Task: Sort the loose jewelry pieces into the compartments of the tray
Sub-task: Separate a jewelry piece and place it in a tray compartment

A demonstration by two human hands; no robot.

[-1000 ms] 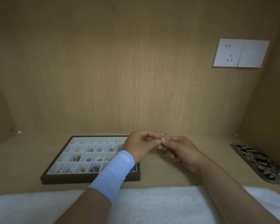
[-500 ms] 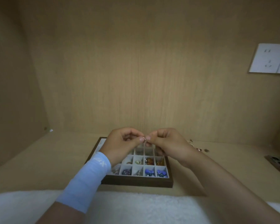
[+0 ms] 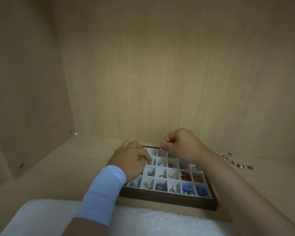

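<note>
A dark wooden tray (image 3: 169,199) with white compartments lies on the wooden shelf; several compartments hold gold, silver, amber and blue pieces. My left hand (image 3: 131,159) is low over the tray's left side, its curled fingertips pinching a small silvery piece (image 3: 149,163) down in a compartment of the second row. My right hand (image 3: 180,145) hovers over the tray's back edge and pinches a small ring (image 3: 160,147) between thumb and forefinger. Loose jewelry pieces (image 3: 227,157) lie on the shelf to the right of the tray, partly hidden by my right forearm.
A white fluffy towel (image 3: 143,222) covers the shelf's front edge. Wooden walls close in at the back and the left. A light-blue wristband (image 3: 102,188) is on my left wrist. More small pieces (image 3: 240,166) lie further right.
My hands, joined on one small piece before, have parted. The left hand dropped into the tray's left compartments; the right stayed raised with the ring. The view swung left.
</note>
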